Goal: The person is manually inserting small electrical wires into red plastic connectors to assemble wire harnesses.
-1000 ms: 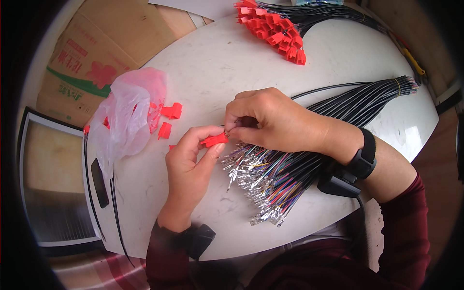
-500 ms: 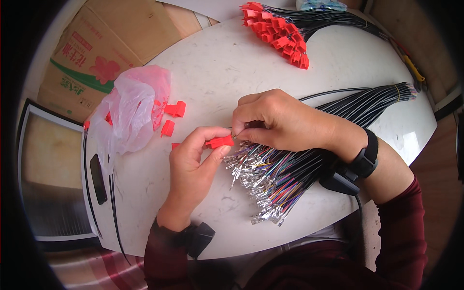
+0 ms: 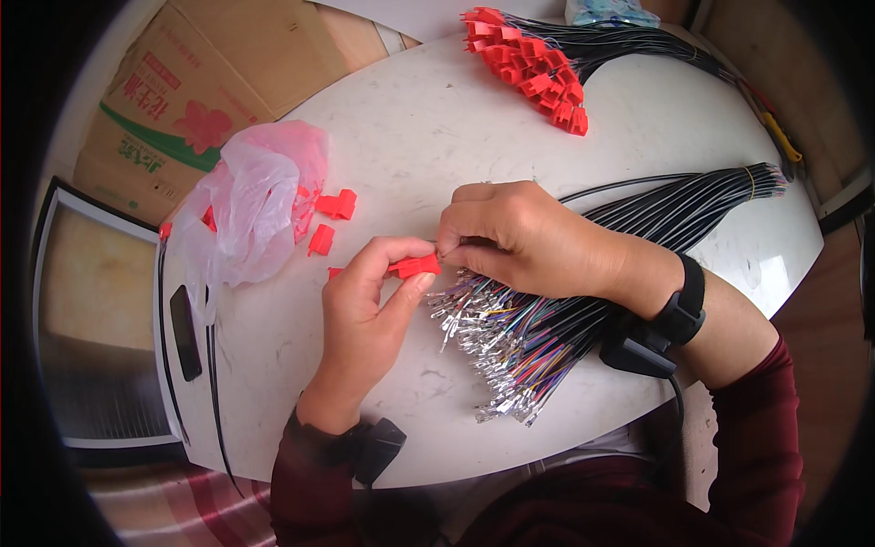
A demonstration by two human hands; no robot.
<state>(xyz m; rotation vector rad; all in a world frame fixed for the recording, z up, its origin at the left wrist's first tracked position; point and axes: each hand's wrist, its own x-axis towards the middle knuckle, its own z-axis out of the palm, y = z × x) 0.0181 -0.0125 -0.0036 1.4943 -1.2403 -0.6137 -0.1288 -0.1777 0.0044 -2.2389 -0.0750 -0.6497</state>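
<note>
Between thumb and fingers, my left hand grips a red plastic connector housing. My right hand is closed in a pinch at the housing's right end, on what looks like a thin wire; its tip is hidden by the fingers. Under and beside my right hand spreads a bundle of black cables, with coloured wires fanning out to silvery crimped terminals. Loose red housings lie left of my hands, beside a thin whitish-pink plastic bag with more red pieces inside.
At the far side lies a cable bundle ending in many red housings. A black phone-like slab and thin black cords are at the left table edge. A flattened cardboard box stands behind; a yellow-handled tool lies far right.
Both hands keep nearly the same hold, the right fingertips still at the red housing's end. The whole view has shifted slightly.
</note>
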